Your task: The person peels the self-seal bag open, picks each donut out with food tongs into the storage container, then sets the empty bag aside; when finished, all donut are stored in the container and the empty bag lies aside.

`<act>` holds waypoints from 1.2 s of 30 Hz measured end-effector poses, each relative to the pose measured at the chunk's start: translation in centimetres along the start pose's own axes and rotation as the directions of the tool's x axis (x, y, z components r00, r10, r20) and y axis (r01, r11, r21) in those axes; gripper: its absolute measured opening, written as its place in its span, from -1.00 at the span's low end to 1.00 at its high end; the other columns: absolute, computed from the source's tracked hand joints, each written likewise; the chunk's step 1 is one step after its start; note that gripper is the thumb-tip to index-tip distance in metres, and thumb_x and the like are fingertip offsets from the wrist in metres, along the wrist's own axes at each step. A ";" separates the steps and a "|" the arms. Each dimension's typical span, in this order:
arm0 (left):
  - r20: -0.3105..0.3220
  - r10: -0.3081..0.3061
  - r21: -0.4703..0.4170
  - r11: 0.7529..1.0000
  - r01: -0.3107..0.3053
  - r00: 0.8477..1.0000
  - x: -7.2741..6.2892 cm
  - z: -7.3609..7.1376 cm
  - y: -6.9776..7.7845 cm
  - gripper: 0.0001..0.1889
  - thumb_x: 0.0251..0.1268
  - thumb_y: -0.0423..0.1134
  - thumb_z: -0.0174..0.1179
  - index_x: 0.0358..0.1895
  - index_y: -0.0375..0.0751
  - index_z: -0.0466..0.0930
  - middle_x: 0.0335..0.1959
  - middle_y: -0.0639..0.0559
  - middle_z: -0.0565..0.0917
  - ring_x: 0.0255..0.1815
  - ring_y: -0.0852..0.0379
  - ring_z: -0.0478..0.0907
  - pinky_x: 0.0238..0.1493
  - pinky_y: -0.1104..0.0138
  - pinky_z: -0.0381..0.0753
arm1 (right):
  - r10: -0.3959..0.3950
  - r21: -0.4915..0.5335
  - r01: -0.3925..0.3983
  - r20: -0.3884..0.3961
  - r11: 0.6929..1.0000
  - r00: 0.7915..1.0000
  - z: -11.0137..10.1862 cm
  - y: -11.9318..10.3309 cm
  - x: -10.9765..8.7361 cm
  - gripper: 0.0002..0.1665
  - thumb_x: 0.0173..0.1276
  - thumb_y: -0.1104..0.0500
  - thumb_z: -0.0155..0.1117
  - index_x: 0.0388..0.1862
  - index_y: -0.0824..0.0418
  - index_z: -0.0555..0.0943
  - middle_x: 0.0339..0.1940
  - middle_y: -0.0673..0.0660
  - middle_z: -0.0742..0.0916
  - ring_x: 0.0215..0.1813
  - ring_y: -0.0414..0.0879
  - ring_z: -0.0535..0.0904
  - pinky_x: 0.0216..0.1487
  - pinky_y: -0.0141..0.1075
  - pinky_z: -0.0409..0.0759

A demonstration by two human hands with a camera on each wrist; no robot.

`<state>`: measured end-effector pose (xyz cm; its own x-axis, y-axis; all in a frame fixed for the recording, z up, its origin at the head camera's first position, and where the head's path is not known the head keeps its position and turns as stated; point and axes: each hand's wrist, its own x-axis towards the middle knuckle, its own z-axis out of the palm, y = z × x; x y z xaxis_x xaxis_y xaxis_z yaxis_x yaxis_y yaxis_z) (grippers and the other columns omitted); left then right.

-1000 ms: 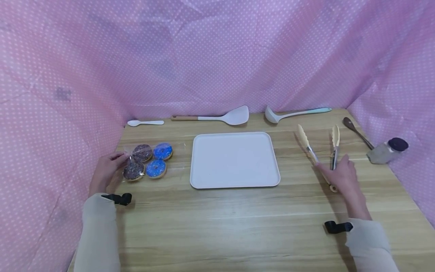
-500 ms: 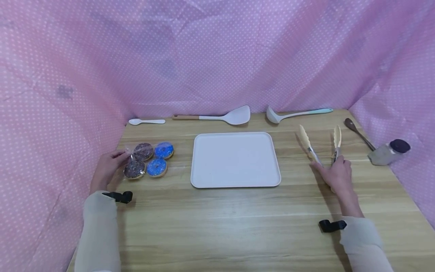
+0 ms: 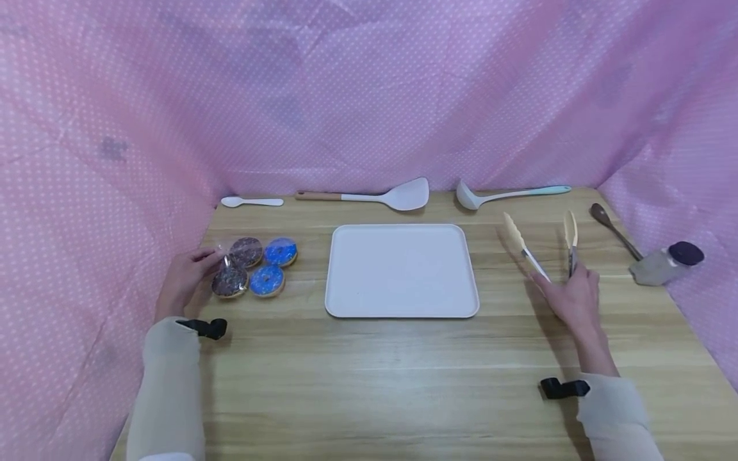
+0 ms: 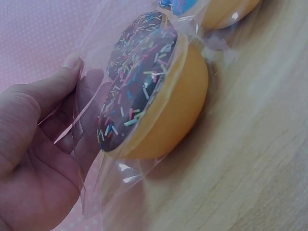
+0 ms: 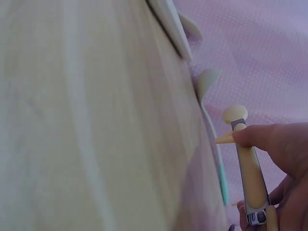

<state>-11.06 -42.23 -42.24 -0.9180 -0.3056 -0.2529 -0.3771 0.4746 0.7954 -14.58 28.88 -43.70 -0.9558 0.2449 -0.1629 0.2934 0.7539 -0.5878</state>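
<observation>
In the head view, two chocolate-brown doughnuts point(image 3: 229, 282) and two blue doughnuts point(image 3: 267, 280) lie in a clear plastic bag at the table's left. My left hand point(image 3: 183, 280) pinches the edge of this bag point(image 4: 89, 98) between thumb and fingers. Rainbow sprinkles cover the brown icing in the left wrist view. On the right, my right hand point(image 3: 576, 298) holds a pair of tongs point(image 3: 534, 262) around its metal arms, the cream tips spread apart and pointing away from me. The hand hides the tongs' rear end. My right thumb presses along one arm of the tongs point(image 5: 251, 171).
A white tray point(image 3: 402, 271) lies mid-table. Along the back are a small white spoon point(image 3: 252, 202), a spatula point(image 3: 406, 194) and a ladle point(image 3: 507, 194). At the right lie a dark spoon point(image 3: 614, 229) and a dark-lidded jar point(image 3: 657, 267). Pink dotted cloth point(image 3: 369, 96) encloses the table.
My right hand has shifted slightly left and taken a fuller grip on the tongs, covering their ring end. My left hand stays at the bag. The whole head view has drifted slightly.
</observation>
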 end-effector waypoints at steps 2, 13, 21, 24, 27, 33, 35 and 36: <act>-0.002 0.015 -0.011 1.000 -0.015 1.000 0.0 0.0 0.2 -0.33 0.30 0.14 0.13 0.25 -0.36 0.42 -0.17 0.33 0.56 -0.17 0.51 0.56 -0.10 0.61 0.55 | -0.026 0.009 0.026 -0.009 1.000 1.000 -0.1 -0.7 -0.1 0.31 0.18 -0.41 0.19 0.44 0.55 -0.06 0.24 0.62 0.20 0.14 0.42 0.21 0.13 0.33 0.28; -0.006 0.071 -0.072 0.995 -0.071 0.997 0.1 0.0 0.2 -0.38 0.32 0.05 0.15 0.20 -0.44 0.43 -0.27 0.44 0.56 -0.20 0.50 0.57 -0.12 0.62 0.56 | -0.275 -0.006 0.275 -0.061 0.961 0.960 0.7 -6.0 -0.9 -0.04 0.19 -0.25 0.33 0.25 0.44 0.29 0.04 0.53 0.39 -0.02 0.35 0.34 -0.11 0.21 0.38; -0.012 0.088 -0.029 0.996 -0.088 0.996 -0.1 0.0 0.2 -0.38 0.31 0.07 0.17 0.17 -0.44 0.46 -0.31 0.50 0.55 -0.21 0.57 0.51 -0.15 0.67 0.49 | -0.472 -0.019 0.472 0.001 0.881 0.881 3.9 -10.0 -1.8 -0.15 0.12 -0.21 0.42 0.14 0.39 0.43 -0.06 0.38 0.50 -0.11 0.21 0.40 -0.20 0.05 0.43; -0.013 0.084 -0.046 0.995 -0.084 0.996 -0.1 0.0 0.2 -0.38 0.29 0.07 0.19 0.17 -0.43 0.47 -0.32 0.49 0.57 -0.22 0.55 0.55 -0.15 0.66 0.52 | -0.542 -0.030 0.543 0.024 0.839 0.840 5.3 -11.6 -2.3 -0.08 0.09 -0.19 0.45 0.27 0.33 0.39 -0.03 0.37 0.52 -0.11 0.18 0.43 -0.18 0.05 0.46; -0.017 0.075 -0.051 0.996 -0.076 0.997 -0.1 0.0 0.2 -0.39 0.29 0.07 0.19 0.18 -0.41 0.47 -0.32 0.50 0.57 -0.23 0.55 0.56 -0.16 0.66 0.52 | -0.588 -0.021 0.590 0.059 0.807 0.807 6.4 -13.2 -2.9 -0.09 0.06 -0.16 0.48 0.27 0.29 0.41 -0.09 0.31 0.53 -0.17 0.13 0.45 -0.22 -0.03 0.46; -0.017 0.085 -0.009 0.996 -0.085 0.996 0.0 -0.1 0.1 -0.40 0.32 0.07 0.16 0.18 -0.40 0.48 -0.31 0.53 0.53 -0.20 0.56 0.49 -0.16 0.68 0.47 | -0.653 0.005 0.658 0.130 0.753 0.746 8.5 -15.9 -4.0 -0.15 0.05 -0.14 0.49 0.24 0.25 0.45 -0.18 0.21 0.55 -0.27 -0.01 0.41 -0.31 -0.22 0.40; -0.020 0.091 0.010 0.996 -0.091 0.996 0.1 -0.1 0.0 -0.41 0.33 0.08 0.15 0.18 -0.39 0.48 -0.30 0.52 0.52 -0.19 0.56 0.46 -0.15 0.68 0.45 | -0.672 0.012 0.678 0.148 0.735 0.725 9.1 -16.6 -4.3 -0.13 0.07 -0.14 0.48 0.27 0.26 0.44 -0.17 0.21 0.56 -0.28 -0.03 0.40 -0.32 -0.25 0.39; -0.023 0.092 0.020 0.996 -0.092 0.995 0.1 -0.1 0.0 -0.41 0.33 0.09 0.15 0.17 -0.38 0.49 -0.29 0.51 0.52 -0.18 0.55 0.44 -0.15 0.69 0.43 | -0.680 0.020 0.686 0.158 0.727 0.716 9.4 -17.0 -4.4 -0.13 0.07 -0.14 0.48 0.28 0.27 0.44 -0.17 0.23 0.57 -0.27 -0.03 0.39 -0.31 -0.25 0.38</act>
<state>-11.18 -42.31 -42.19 -0.9458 -0.2795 -0.1655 -0.2935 0.5172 0.8040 -15.54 9.23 -40.47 -0.8870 -0.4337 0.1584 -0.4432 0.7037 -0.5553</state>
